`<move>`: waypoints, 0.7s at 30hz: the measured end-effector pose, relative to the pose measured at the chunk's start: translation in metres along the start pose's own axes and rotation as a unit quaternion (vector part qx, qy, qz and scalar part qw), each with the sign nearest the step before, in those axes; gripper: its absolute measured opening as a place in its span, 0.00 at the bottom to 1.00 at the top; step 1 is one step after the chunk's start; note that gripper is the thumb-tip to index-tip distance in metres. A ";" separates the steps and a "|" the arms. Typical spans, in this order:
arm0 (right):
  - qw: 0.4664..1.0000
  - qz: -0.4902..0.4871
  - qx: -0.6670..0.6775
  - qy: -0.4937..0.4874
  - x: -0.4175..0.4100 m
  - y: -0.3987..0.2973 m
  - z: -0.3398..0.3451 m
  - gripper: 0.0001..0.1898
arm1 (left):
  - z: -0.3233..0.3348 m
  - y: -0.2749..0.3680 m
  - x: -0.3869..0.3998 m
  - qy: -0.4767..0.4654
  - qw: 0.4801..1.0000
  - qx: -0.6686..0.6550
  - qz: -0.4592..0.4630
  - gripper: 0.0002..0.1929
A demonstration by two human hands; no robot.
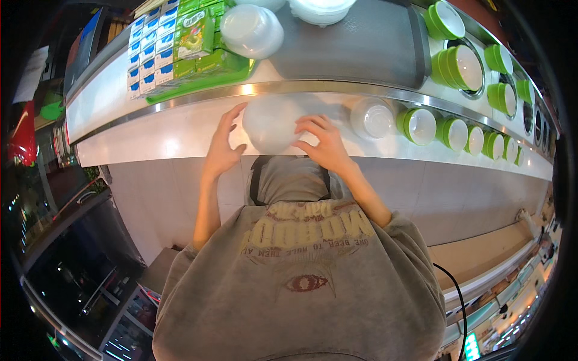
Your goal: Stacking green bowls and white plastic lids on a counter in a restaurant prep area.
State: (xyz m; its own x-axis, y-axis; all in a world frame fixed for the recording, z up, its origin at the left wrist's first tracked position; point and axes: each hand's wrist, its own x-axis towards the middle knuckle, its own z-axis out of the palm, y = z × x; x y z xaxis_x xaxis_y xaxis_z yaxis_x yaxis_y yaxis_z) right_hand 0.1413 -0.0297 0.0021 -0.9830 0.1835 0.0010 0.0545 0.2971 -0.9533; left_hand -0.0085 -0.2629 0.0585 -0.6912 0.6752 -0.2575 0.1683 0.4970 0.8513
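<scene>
A translucent white plastic bowl or stack of bowls (270,126) stands at the counter's front edge, directly before me. To its left is my left hand (227,142), fingers curved and apart, with a visible gap to the bowl. My right hand (323,142) is at its right side, thumb and fingers spread. The right fingertips overlap the bowl's edge; whether they touch it I cannot tell. A clear plastic bowl or stack of bowls (372,118) rests farther right on the same white counter (135,140).
A metal strip (311,85) borders the raised ledge. Beyond it are small tissue packs (156,49), a green tray (203,85), more plastic bowls (253,31) and a dark grey tray (347,49). Several green-and-white bowls (420,126) line the right side.
</scene>
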 end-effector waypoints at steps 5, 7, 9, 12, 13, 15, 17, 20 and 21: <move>0.939 -0.165 -0.295 -0.065 0.014 0.023 0.040 0.15 | 0.006 -0.110 -0.020 0.131 0.975 -0.093 -0.153 0.37; 0.928 -0.161 -0.325 -0.080 0.008 0.015 0.037 0.14 | 0.021 -0.100 -0.011 0.144 0.941 -0.191 -0.239 0.36; 0.917 -0.151 -0.358 -0.093 -0.001 0.012 0.030 0.12 | 0.032 -0.088 -0.004 0.146 0.890 -0.288 -0.321 0.35; 0.963 -0.096 -0.248 0.035 -0.018 0.024 0.011 0.11 | 0.050 -0.079 0.002 0.127 0.925 -0.196 -0.299 0.33; 0.977 0.014 -0.179 0.115 -0.029 0.037 0.002 0.11 | 0.051 -0.087 0.001 0.115 0.951 -0.139 -0.252 0.32; 0.930 0.217 -0.086 0.282 -0.046 0.048 -0.019 0.12 | 0.052 -0.096 0.003 0.098 0.972 -0.083 -0.199 0.31; 0.845 0.362 -0.034 0.392 -0.068 0.076 -0.048 0.20 | 0.055 -0.096 0.010 0.088 0.976 -0.015 -0.196 0.29; 0.771 0.443 0.069 0.452 -0.083 0.088 -0.074 0.31 | 0.062 -0.077 0.020 0.055 0.978 -0.054 -0.192 0.28; 0.734 0.462 0.137 0.479 -0.081 0.083 -0.081 0.38 | 0.065 -0.074 0.024 0.049 0.980 -0.050 -0.188 0.28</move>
State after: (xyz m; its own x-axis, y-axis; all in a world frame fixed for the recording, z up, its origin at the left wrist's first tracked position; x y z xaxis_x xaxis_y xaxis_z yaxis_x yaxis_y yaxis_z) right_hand 0.2393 0.0559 -0.0523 0.0329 0.8014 -0.5973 0.4550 -0.5441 -0.7050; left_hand 0.0080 -0.2476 -0.0406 -0.7562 0.3970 -0.5201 -0.1772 0.6409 0.7469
